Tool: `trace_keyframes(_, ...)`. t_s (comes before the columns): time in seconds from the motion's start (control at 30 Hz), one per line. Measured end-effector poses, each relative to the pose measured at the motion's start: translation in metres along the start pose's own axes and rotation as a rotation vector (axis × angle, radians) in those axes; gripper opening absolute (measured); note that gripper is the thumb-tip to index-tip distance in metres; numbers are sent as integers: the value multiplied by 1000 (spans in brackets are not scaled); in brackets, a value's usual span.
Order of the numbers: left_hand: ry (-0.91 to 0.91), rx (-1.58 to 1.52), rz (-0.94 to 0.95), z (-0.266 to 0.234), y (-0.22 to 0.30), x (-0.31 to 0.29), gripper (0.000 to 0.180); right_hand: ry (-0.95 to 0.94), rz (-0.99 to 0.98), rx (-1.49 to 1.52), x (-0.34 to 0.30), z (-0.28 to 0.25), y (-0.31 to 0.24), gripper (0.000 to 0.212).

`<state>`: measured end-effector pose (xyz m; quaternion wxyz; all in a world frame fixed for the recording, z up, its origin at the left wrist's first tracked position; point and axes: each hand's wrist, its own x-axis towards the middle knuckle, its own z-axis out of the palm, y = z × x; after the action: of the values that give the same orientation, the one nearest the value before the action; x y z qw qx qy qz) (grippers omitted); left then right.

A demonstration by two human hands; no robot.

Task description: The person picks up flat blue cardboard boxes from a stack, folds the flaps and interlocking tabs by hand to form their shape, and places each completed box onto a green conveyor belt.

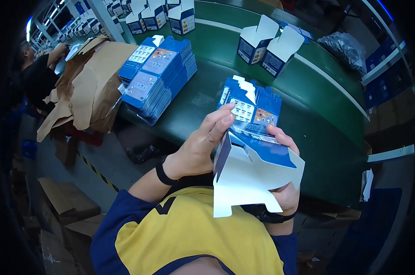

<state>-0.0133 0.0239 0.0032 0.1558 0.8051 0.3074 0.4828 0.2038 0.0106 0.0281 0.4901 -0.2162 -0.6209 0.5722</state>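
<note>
Close to my body, a half-folded carton (251, 172), blue outside and white inside, is held between both hands with its white flaps spread toward me. My left hand (196, 144) is closed on its left side, fingertips at the far edge. My right hand (287, 198) wraps round the right side; its fingers show at the far right edge, and part of the palm is hidden behind a white flap. Just beyond the carton, a small pile of flat blue cartons (244, 110) lies on the green belt (317, 151).
A tall stack of flat blue cartons (159, 78) stands left on the belt, beside torn brown paper (95, 85). Two open-topped boxes (264, 50) stand farther off, with several more at the far left. Brown cardboard boxes (70, 201) are on the floor; another person (35, 73) is at far left.
</note>
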Motion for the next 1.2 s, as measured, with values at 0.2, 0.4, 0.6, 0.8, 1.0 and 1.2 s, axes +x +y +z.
trace_keyframes(0.2,49,-99,26,-2,-9,3,105,0,-5,154,0,11,-17,105)
trace_keyframes(0.4,64,-44,93,2,7,9,97,57,-189,-226,0,0,-7,92)
trace_keyframes(0.6,-76,-104,19,7,29,10,67,327,-154,158,17,25,-16,70)
trace_keyframes(0.8,20,-121,0,0,31,17,37,180,-164,110,7,10,2,59)
trace_keyframes(1.0,15,-190,30,2,36,21,52,146,-265,-302,4,0,6,59)
trace_keyframes(1.2,100,-262,72,-1,35,23,76,61,-369,-512,16,3,0,51)
